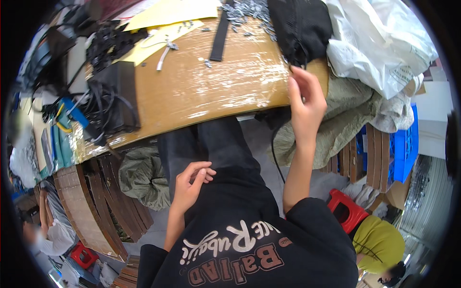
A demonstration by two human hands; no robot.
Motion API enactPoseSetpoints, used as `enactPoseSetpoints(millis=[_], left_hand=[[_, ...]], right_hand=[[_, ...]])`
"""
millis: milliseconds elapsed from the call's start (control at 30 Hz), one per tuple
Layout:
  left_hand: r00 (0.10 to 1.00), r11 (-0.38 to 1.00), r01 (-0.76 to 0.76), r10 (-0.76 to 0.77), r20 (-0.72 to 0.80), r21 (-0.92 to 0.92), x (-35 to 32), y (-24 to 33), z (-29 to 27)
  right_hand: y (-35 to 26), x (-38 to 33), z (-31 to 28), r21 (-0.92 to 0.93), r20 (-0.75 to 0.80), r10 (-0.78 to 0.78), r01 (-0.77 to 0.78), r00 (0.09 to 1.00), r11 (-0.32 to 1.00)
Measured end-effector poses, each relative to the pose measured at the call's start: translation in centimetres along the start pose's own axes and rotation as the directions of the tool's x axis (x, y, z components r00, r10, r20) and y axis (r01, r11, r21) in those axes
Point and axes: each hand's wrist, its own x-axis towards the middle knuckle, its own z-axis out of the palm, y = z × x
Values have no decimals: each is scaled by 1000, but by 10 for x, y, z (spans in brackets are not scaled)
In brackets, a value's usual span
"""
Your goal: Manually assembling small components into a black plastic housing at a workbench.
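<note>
My right hand (308,98) is raised over the right end of the table, its thumb and index finger a little apart. Its fingertips reach the lower end of a black fabric bag (300,29); whether they touch the fabric is hard to make out, and nothing plainly shows in the hand. My left hand (191,185) rests over my lap, fingers loosely bent and thumb apart, with nothing in it. Beyond the hands, a heap of small grey metal pieces (247,14) lies beside a black strap (220,36). A short white piece (163,57) lies further left.
The table (201,89) is covered with brown board under shiny film. Yellow sheets (173,17), black cables (108,103) and a blue-handled tool (77,114) lie at left. White plastic bags (379,43) lie at right, above a blue crate (404,144). A red stool (343,209) and other people are nearby.
</note>
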Motion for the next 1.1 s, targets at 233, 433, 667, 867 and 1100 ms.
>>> enactPoseSetpoints(millis=[233, 433, 667, 867, 1100], left_hand=[[909, 895, -403, 415, 28, -190, -37, 58, -81], [695, 878, -476, 407, -593, 46, -21, 123, -180], [472, 716, -158, 660, -584, 680, 120, 106, -312], [594, 67, 293, 769, -236, 954, 177, 115, -325], [686, 4, 422, 653, -322, 907, 205, 122, -326]], right_hand=[[25, 87, 71, -388, 248, -179, 267, 952, 882], [25, 105, 77, -433, 412, -20, 215, 911, 875], [8, 86, 76, -452, 402, -77, 271, 913, 850], [-18, 26, 58, -365, 322, -44, 167, 946, 916], [-7, 0, 51, -84, 146, -26, 38, 989, 996]])
